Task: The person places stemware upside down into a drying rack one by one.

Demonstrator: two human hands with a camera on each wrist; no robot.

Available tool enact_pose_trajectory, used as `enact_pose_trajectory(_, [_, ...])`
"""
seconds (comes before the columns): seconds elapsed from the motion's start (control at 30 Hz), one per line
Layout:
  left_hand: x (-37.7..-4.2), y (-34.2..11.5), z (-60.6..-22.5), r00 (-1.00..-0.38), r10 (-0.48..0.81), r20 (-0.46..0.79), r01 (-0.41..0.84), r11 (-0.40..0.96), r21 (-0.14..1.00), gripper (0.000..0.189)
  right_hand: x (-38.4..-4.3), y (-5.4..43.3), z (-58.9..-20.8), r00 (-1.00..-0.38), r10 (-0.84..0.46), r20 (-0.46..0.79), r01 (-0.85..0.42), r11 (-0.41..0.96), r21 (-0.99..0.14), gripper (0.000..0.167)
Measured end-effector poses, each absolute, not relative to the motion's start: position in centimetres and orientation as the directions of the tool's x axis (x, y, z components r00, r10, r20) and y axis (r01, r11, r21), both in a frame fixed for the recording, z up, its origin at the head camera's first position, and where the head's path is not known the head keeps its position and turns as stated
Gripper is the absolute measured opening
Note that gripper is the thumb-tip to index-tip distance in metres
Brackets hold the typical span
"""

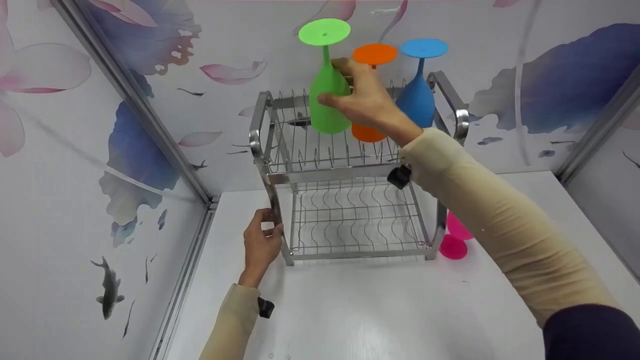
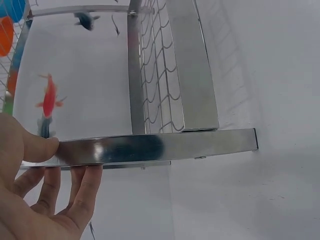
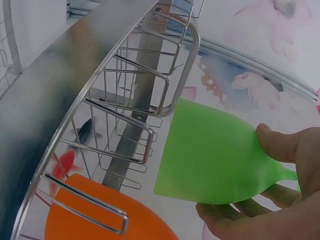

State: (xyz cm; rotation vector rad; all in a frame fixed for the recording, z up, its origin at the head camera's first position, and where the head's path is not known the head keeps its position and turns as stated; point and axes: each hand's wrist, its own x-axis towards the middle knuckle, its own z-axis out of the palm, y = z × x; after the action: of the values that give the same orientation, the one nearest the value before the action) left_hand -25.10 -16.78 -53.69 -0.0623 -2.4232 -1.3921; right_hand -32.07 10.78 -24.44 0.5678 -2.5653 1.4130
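A two-tier metal dish rack (image 1: 340, 175) stands against the back wall. My left hand (image 1: 262, 244) grips its left side post, thumb on one face and fingers on the other in the left wrist view. Upside down, a green goblet (image 1: 327, 112) is in my right hand (image 1: 369, 97), whose thumb and fingers hold its bowl. In the right wrist view the green goblet's rim (image 3: 167, 150) is beside the upper tier's wire prongs (image 3: 145, 135), apart from them. Just right of it, an inverted orange goblet (image 1: 376, 53) and a blue goblet (image 1: 417, 102) are on the upper tier.
A pink goblet (image 1: 453, 246) is on the white table (image 1: 360, 305) by the rack's right foot, partly hidden by my right sleeve (image 1: 500, 215). The lower tier (image 1: 355, 215) has wavy wires. Printed wall panels (image 1: 80, 200) enclose the left, back and right.
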Motion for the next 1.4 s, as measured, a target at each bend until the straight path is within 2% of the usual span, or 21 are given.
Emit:
enact_pose_trajectory(0.17, [-24.9, -17.0, -53.7, -0.932, -0.139, 0.333, 0.215, 0.527, 0.822, 0.037, -33.4, 9.8, -25.2, -0.911, -0.244, 0.331, -0.412, 0.521, -0.748, 0.063])
enact_pose_trajectory(0.67, [-24.9, -16.4, -53.9, -0.92, -0.165, 0.356, 0.216, 0.546, 0.809, 0.037, -35.0, 8.4, -27.5, -0.938, -0.24, 0.249, -0.34, 0.507, -0.792, 0.063])
enact_pose_trajectory(0.93, [-24.9, -16.3, -53.7, -0.925, -0.163, 0.343, 0.207, 0.541, 0.815, 0.036, -35.6, 8.2, -28.6, -0.931, -0.233, 0.283, -0.366, 0.543, -0.756, 0.061])
enact_pose_trajectory(1.4, [-24.9, -16.2, -53.9, -0.924, -0.177, 0.339, 0.199, 0.534, 0.822, 0.036, -35.8, 8.0, -29.4, -0.934, -0.229, 0.273, -0.354, 0.516, -0.78, 0.059])
